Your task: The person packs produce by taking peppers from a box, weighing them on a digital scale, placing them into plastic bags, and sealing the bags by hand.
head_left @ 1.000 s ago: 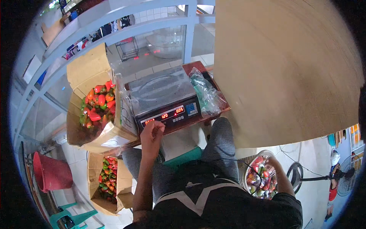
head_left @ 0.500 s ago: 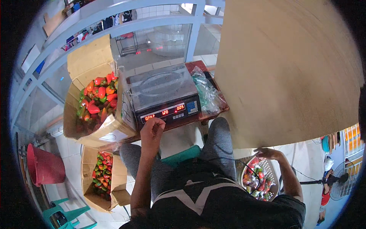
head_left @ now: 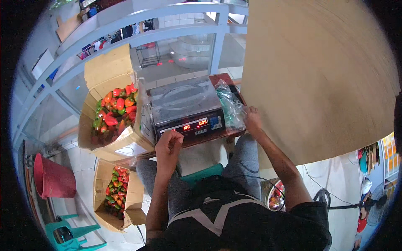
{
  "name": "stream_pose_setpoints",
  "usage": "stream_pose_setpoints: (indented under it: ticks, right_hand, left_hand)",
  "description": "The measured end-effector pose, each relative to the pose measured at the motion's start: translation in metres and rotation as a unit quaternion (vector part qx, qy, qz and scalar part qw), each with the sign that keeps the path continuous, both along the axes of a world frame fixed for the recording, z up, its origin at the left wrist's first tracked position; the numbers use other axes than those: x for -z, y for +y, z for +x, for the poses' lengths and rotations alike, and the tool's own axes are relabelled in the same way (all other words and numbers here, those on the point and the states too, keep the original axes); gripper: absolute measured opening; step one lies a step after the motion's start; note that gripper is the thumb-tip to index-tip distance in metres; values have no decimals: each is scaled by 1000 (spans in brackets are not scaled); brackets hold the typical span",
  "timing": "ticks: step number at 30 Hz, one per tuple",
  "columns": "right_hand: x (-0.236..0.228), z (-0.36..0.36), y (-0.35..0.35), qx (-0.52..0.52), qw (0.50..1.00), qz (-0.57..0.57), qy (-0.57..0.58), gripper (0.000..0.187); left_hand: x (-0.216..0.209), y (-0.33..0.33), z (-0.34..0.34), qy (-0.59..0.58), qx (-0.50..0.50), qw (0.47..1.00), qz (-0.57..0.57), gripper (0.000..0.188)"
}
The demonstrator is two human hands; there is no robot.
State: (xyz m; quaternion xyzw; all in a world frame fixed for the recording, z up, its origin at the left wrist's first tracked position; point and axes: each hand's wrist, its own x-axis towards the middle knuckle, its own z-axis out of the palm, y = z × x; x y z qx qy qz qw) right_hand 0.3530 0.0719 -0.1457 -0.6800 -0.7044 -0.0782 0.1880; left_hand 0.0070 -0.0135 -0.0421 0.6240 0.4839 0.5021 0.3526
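the large open carton of red and green peppers sits hard against the digital scale on the small worktop; a nudge could tip it. left hand, loosely curled and holding nothing, rests at the scale's keys. right hand, fingers bent, touches the clear plastic bags beside the scale; these could slide off. a second pepper carton and red bucket crowd the floor.

Just beyond the left fingers, a black scale shows red digits; past it, a brown box holds red, orange and green peppers.
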Motion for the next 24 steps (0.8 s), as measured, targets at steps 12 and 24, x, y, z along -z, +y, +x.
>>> stream_pose_setpoints:
  ticks: [12, 24]
  right_hand:
    - [-35, 13, 80, -43, 963, 98, 246, 12]
    - [-183, -116, 11, -423, 821, -183, 337, 7]
  left_hand:
    - [8, -9, -9, -27, -36, 999, -22, 6]
    - [-52, 26, 52, 128, -82, 955, 255, 46]
